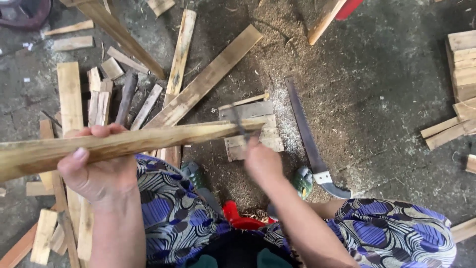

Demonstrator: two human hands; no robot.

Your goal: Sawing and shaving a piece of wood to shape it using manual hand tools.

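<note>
My left hand (96, 171) grips a long split wooden stick (129, 141) that runs from the left edge to a small wooden block (253, 130) on the floor. The stick's far end rests on that block. My right hand (263, 164), blurred by motion, is shut on a thin dark tool (239, 124) whose tip meets the stick's far end. A hand saw (307, 136) with a dark blade lies on the floor just right of the block, its handle near my right foot.
Sawdust covers the concrete floor around the block. Several planks and offcuts (99, 99) lie scattered at the left and top. A stack of cut boards (461, 69) stands at the right edge. My patterned blue skirt (173, 208) fills the bottom.
</note>
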